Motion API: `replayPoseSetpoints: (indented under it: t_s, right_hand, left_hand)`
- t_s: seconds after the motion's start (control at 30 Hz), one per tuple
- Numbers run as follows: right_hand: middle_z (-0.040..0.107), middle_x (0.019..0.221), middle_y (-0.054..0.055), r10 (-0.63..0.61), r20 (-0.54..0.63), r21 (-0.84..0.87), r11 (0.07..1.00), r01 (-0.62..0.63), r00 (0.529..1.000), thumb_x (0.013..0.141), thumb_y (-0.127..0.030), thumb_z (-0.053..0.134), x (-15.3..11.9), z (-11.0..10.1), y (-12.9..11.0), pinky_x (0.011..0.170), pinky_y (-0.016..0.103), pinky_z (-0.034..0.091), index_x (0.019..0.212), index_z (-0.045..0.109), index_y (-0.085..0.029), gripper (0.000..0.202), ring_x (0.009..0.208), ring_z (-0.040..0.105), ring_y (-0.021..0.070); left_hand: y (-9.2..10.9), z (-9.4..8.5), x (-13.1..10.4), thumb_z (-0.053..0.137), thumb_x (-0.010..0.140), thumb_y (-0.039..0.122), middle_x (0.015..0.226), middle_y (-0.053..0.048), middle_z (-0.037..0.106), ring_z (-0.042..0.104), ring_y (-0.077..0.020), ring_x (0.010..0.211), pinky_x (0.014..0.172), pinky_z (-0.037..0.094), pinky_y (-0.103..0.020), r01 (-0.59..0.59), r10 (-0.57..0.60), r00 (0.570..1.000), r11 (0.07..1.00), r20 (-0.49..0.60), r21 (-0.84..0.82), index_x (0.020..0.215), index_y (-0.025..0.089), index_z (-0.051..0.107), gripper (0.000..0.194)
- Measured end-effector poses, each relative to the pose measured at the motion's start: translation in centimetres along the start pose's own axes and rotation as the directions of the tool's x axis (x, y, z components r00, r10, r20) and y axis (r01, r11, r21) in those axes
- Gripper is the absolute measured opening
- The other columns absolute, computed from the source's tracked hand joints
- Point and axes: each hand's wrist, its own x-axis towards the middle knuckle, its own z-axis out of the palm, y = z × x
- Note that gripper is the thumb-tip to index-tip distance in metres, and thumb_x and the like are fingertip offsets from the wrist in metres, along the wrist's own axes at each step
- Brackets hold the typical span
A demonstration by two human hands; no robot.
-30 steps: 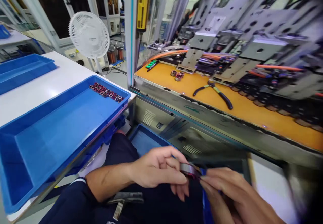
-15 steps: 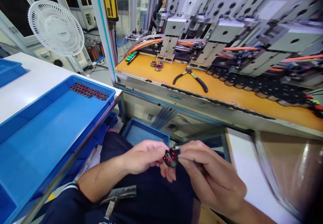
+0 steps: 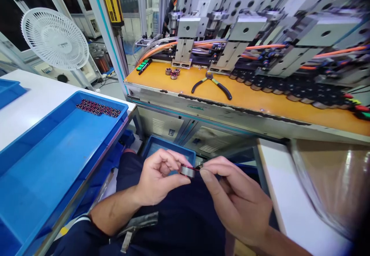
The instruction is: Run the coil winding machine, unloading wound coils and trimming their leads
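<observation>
Over my lap, my left hand (image 3: 162, 177) grips a small motor stator (image 3: 187, 171) between thumb and fingers. The stator is tilted so its silvery outer rim faces me, with red windings just showing at its top edge. To its right, my right hand (image 3: 235, 198) is closed in a pinch of thumb and forefinger. A thin reddish wire (image 3: 197, 169) runs from the stator to those fingertips. The other fingers of the right hand are curled and partly hidden.
A blue tray (image 3: 52, 140) with many stators (image 3: 98, 107) at its far end stands left. On the orange bench (image 3: 156, 79) lie cutting pliers (image 3: 211, 84), three stators (image 3: 173, 73) and rows of dark round parts (image 3: 289, 86) below a machine (image 3: 245, 29). A fan (image 3: 56, 38) stands behind.
My left hand has turned the stator from its wound face to its rim side and lifted it slightly. The right hand stays pinched close by. The camera view has shifted a little.
</observation>
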Motion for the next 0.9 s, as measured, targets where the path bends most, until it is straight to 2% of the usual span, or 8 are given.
replayPoseSetpoints:
  t_s: [0.1, 0.23, 0.4, 0.53, 0.67, 0.77, 0.83, 0.9]
  right_hand:
    - [0.055, 0.07, -0.002, 0.247, 0.092, 0.191, 0.946, -0.261, 0.965, 0.091, -0.021, 0.06, -0.4, 0.2, -0.4, 0.057, 0.02, 0.042, 0.077, 0.06, -0.019, 0.014, 0.061, 0.051, 0.008]
    - [0.054, 0.067, -0.002, 0.462, 0.311, 0.402, 0.728, -0.556, 0.83, 0.088, -0.035, 0.065, -1.0, 0.4, 0.0, 0.06, 0.021, 0.041, 0.07, 0.06, -0.018, 0.025, 0.064, 0.05, 0.0094]
    - [0.054, 0.055, -0.002, 0.497, 0.468, 0.511, 0.523, -0.682, 0.731, 0.081, -0.042, 0.07, -0.8, 0.7, 0.5, 0.055, 0.023, 0.038, 0.067, 0.055, -0.015, 0.034, 0.053, 0.048, 0.0092]
    - [0.056, 0.067, -0.001, 0.452, 0.544, 0.582, 0.404, -0.706, 0.707, 0.078, -0.041, 0.073, -0.3, 1.1, 0.7, 0.05, 0.021, 0.04, 0.088, 0.059, -0.014, 0.032, 0.052, 0.049, 0.0078]
    - [0.056, 0.071, 0.001, 0.332, 0.548, 0.62, 0.456, -0.639, 0.768, 0.084, -0.039, 0.067, -0.5, 1.7, 1.1, 0.051, 0.02, 0.044, 0.096, 0.064, -0.014, 0.028, 0.056, 0.051, 0.0084]
    - [0.061, 0.071, 0.001, 0.29, 0.345, 0.547, 0.71, -0.443, 0.893, 0.087, -0.031, 0.064, -0.7, 1.9, 1.5, 0.053, 0.022, 0.05, 0.097, 0.063, -0.016, 0.018, 0.058, 0.058, 0.0106]
    - [0.066, 0.078, 0.003, 0.092, 0.042, 0.242, 0.965, -0.1, 0.995, 0.085, -0.021, 0.065, -0.5, 1.7, 2.0, 0.057, 0.025, 0.055, 0.101, 0.062, -0.018, 0.017, 0.063, 0.063, 0.0129]
    - [0.069, 0.08, 0.005, -0.295, -0.123, -0.27, 0.929, 0.254, 0.948, 0.08, -0.015, 0.068, -0.1, 1.3, 2.7, 0.062, 0.027, 0.058, 0.102, 0.062, -0.018, 0.023, 0.068, 0.067, 0.0157]
  left_hand:
    - [-0.1, -0.3, 0.1, 0.08, 0.07, 0.008, 0.097, -0.007, 0.072, 0.071, -0.0162, 0.088, 0.077, 0.06, -0.028, -0.055, 0.054, 0.998, 0.995, 0.013, 0.078, 0.097, 0.018, 0.066, 0.032]
    - [-0.1, -0.7, 0.3, 0.079, 0.069, 0.003, 0.113, -0.008, 0.072, 0.07, -0.0172, 0.1, 0.085, 0.059, -0.028, -0.083, 0.078, 0.995, 0.994, 0.067, 0.077, 0.098, 0.021, 0.072, 0.034]
    - [0.2, -0.6, 0.4, 0.078, 0.069, 0.0, 0.111, -0.003, 0.075, 0.071, -0.0177, 0.102, 0.091, 0.056, -0.032, -0.002, 0.001, 0.997, 1.0, 0.083, 0.012, 0.096, 0.024, 0.074, 0.036]
    - [0.4, -0.6, 0.5, 0.08, 0.069, 0.004, 0.106, -0.002, 0.077, 0.068, -0.0208, 0.11, 0.1, 0.052, -0.039, -0.005, 0.006, 0.996, 1.0, 0.09, -0.011, 0.093, 0.024, 0.074, 0.032]
    - [0.0, -0.7, 0.8, 0.084, 0.066, 0.01, 0.102, -0.003, 0.078, 0.068, -0.0234, 0.11, 0.101, 0.05, -0.044, 0.069, -0.064, 0.995, 0.995, 0.075, -0.071, 0.086, 0.023, 0.074, 0.026]
    - [-1.1, -1.0, 1.0, 0.08, 0.073, 0.03, 0.107, -0.006, 0.077, 0.068, -0.0247, 0.11, 0.101, 0.049, -0.046, 0.227, -0.235, 0.972, 0.955, -0.019, -0.192, 0.085, 0.021, 0.073, 0.016]
    - [-1.8, -1.1, 0.9, 0.072, 0.081, 0.037, 0.109, -0.008, 0.075, 0.069, -0.0231, 0.106, 0.097, 0.051, -0.043, 0.317, -0.352, 0.917, 0.928, -0.185, -0.195, 0.091, 0.02, 0.073, 0.02]
    - [-1.9, -1.1, 0.3, 0.07, 0.083, 0.031, 0.106, -0.008, 0.075, 0.07, -0.0203, 0.099, 0.092, 0.052, -0.036, 0.314, -0.295, 0.889, 0.949, -0.351, -0.004, 0.097, 0.019, 0.072, 0.019]
